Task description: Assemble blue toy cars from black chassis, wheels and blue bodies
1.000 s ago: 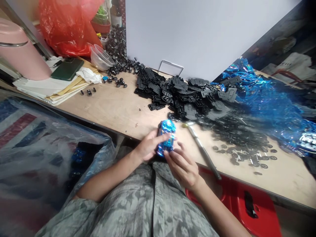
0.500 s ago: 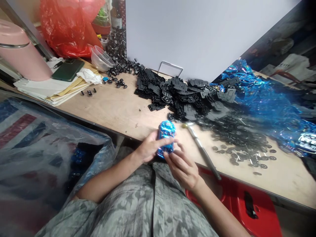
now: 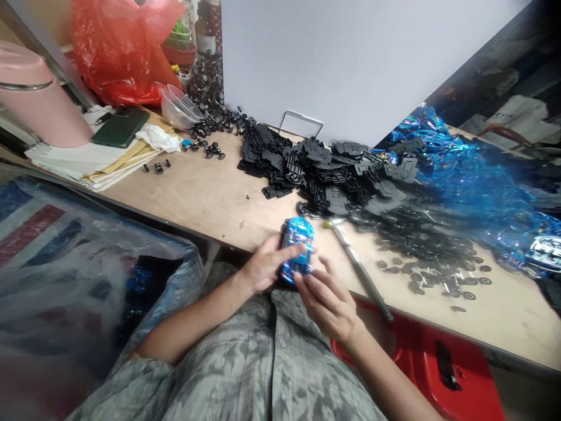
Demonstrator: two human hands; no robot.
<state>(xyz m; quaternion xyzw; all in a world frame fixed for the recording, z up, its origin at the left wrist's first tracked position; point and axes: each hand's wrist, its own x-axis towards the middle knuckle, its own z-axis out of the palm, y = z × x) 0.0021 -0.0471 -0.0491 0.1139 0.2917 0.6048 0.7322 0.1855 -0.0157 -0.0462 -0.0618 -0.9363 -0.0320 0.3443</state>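
Note:
A shiny blue toy car [image 3: 298, 229] is held over the table's front edge, close to my body. My left hand [image 3: 265, 264] wraps its left side, with the thumb lying across the top. At the car's near right end, my right hand [image 3: 328, 298] is closed with its fingertips against the body. The car's underside is hidden. Beyond it lies a heap of black plastic chassis plates [image 3: 315, 161]. To the right are loose black wheels on axles [image 3: 438, 257] and a pile of blue car shells [image 3: 473, 169], partly blurred.
A metal-handled tool [image 3: 362, 269] lies slantwise at the table edge. On the left stand a pink flask [image 3: 44, 96], a phone [image 3: 121, 126] on papers, and a red plastic bag [image 3: 125, 55]. A plastic-lined sack [image 3: 87, 292] is below left; a red stool [image 3: 451, 368] sits below right.
The toy car has tilted slightly and shifted a little to the right in my hands. My right fingers have eased slightly downward and right along its near end.

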